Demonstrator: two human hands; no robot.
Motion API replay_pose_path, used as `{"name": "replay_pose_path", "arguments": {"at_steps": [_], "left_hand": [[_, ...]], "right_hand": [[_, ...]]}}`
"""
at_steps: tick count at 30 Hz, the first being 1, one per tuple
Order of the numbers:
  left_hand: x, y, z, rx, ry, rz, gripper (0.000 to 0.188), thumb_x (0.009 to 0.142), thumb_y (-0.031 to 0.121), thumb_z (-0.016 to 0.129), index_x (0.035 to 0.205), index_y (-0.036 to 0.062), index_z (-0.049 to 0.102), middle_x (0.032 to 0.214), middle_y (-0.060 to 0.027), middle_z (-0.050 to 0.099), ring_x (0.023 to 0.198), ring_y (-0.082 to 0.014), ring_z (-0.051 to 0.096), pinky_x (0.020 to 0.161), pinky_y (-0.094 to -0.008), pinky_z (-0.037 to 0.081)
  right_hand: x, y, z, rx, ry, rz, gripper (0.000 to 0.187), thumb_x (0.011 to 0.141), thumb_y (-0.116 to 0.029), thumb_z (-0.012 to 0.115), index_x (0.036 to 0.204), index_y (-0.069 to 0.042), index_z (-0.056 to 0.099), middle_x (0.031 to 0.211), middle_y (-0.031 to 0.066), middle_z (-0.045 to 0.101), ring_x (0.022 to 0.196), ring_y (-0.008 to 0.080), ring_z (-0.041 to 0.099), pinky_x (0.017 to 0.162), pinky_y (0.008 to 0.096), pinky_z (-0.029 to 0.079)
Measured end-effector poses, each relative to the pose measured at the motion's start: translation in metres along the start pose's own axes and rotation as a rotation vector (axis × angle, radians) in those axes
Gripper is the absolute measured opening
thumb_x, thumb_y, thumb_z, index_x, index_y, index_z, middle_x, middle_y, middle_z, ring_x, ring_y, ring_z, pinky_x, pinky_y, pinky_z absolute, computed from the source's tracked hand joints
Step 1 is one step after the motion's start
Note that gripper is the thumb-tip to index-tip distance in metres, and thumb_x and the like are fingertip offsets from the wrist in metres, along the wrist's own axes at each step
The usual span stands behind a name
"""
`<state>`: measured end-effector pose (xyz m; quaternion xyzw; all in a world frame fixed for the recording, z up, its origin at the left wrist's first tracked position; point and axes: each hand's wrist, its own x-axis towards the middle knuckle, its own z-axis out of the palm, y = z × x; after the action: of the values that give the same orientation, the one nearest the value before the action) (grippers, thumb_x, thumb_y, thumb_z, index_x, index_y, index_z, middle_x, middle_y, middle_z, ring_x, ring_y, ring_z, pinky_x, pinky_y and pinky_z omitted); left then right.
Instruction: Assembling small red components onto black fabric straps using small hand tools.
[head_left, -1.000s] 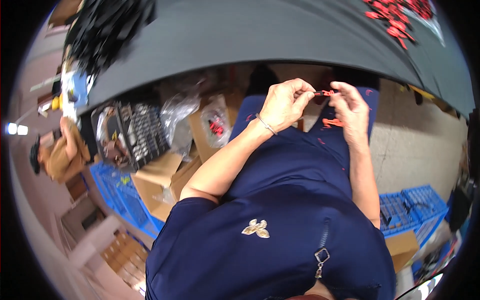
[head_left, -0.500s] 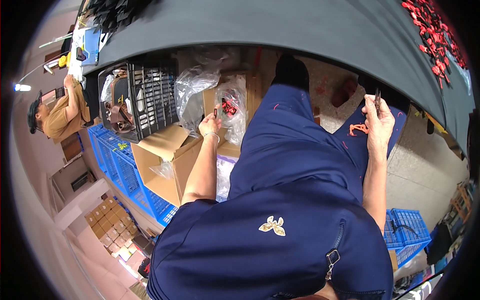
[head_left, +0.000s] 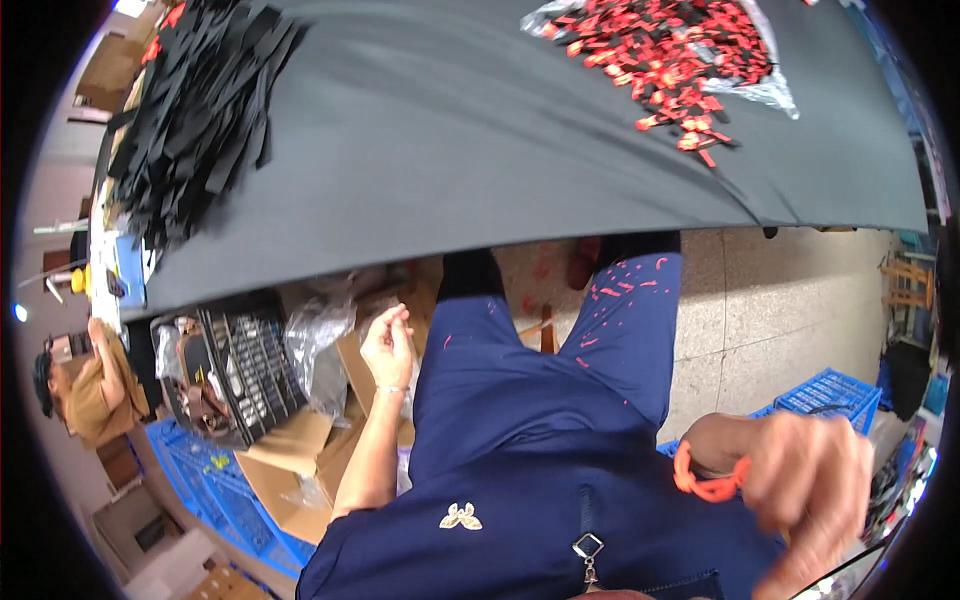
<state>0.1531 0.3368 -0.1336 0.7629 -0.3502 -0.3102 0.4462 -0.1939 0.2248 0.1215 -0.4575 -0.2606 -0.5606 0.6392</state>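
My left hand (head_left: 388, 352) is raised beside my left knee, over the open cardboard carton. Its fingers are bent and drawn together; anything between the tips is too small to make out. My right hand (head_left: 808, 490) is lifted close to the camera at the lower right, fingers curled and partly smeared by motion. An orange-red looped piece (head_left: 708, 484) sticks out from its palm side. No dark pointed tool shows there now. Bits of red thread (head_left: 612, 292) lie scattered on my dark blue trousers.
On the black-covered table lie a heap of black strips (head_left: 200, 120) and a pile of red-and-black pieces (head_left: 680, 60) on clear plastic. A black crate (head_left: 250, 370), cardboard box (head_left: 290, 455) and blue crates (head_left: 215, 500) stand left; another blue crate (head_left: 830, 395) right. A person (head_left: 95, 390) sits far left.
My right hand has come from above my right thigh back toward the camera. My left hand no longer shows the small dark piece. The view has shifted, revealing more of the tabletop.
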Motion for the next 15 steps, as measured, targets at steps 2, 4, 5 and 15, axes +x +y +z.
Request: {"name": "replay_pose_path", "arguments": {"at_steps": [2,4,5,15], "left_hand": [[0.0,0.05,0.016,0.032,-0.099,0.366,0.018,0.089,-0.002,0.055,0.103,0.001,0.066,0.091,-0.0096,0.067,0.067,-0.0104,0.063,0.057,-0.0214,0.051],[0.002,0.098,0.033,0.082,-0.136,0.609,0.024,0.082,-0.01,0.056,0.099,0.0023,0.068,0.088,-0.0111,0.067,0.066,-0.013,0.065,0.06,-0.0224,0.052],[0.007,0.12,0.041,0.057,-0.14,0.732,0.025,0.08,-0.011,0.057,0.099,0.0023,0.068,0.087,-0.0119,0.067,0.067,-0.0146,0.065,0.06,-0.0234,0.052],[0.068,0.254,0.181,0.108,-0.304,1.086,0.021,0.08,0.0,0.064,0.1,0.0055,0.068,0.092,-0.0093,0.067,0.081,-0.0202,0.065,0.072,-0.0295,0.052]], "right_hand": [[0.022,-0.015,0.013,-0.01,-0.036,-0.013,0.012,0.07,0.014,0.058,0.061,0.006,0.061,0.066,0.0157,0.061,0.041,0.0145,0.048,0.036,0.0242,0.025],[0.033,-0.027,0.02,0.004,-0.059,-0.056,0.017,0.067,0.016,0.056,0.057,0.002,0.054,0.062,0.0141,0.056,0.045,0.0191,0.052,0.038,0.0284,0.031],[0.036,-0.034,0.023,0.011,-0.071,-0.067,0.019,0.066,0.017,0.055,0.057,0.001,0.052,0.06,0.0136,0.054,0.046,0.0206,0.053,0.038,0.0296,0.033],[0.034,-0.062,0.036,-0.281,-0.093,-0.191,0.015,0.075,0.009,0.052,0.08,-0.005,0.053,0.057,0.0057,0.046,0.046,0.0141,0.047,0.041,0.0268,0.029]]}}
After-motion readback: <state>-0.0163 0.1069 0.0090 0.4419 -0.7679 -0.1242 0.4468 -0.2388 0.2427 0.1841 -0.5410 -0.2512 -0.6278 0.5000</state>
